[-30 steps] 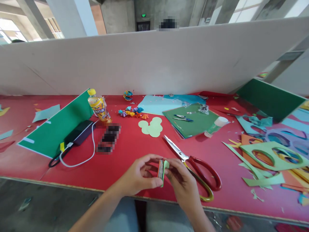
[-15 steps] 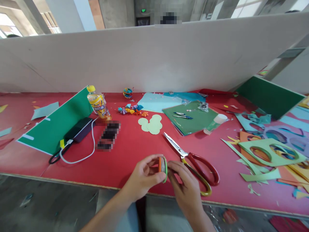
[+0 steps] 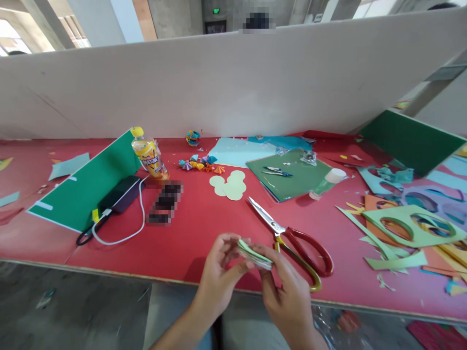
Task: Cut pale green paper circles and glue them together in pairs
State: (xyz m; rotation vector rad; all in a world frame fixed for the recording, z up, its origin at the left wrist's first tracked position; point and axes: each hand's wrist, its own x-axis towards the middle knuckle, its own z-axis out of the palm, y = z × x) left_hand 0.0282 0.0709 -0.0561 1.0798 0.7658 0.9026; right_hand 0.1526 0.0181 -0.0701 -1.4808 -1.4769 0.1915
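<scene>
1. Red tabletop (image 3: 197, 214) runs across the scene, with a white partition (image 3: 233, 87) standing along its far side.
2. Between the two hands, above the table's near edge, is a small paper stack (image 3: 256, 256), its top layer light green, tilted with its right end lower.
3. Left hand (image 3: 219, 272): the fingers are curled round the stack's left end, the thumb pressed near its lower edge, so they close on the paper with only its thickness between them.
4. Right hand (image 3: 288, 287): the fingers bend over the stack's right end and the thumb sits below, a loose-looking pinch; the exact contact of the thumb is hard to see.
5. Just beside the right hand lie large scissors (image 3: 278, 229), blades together, handles toward the person.
6. Farther back, light green paper discs (image 3: 234, 187) overlap on the table, apart from both hands.
</scene>
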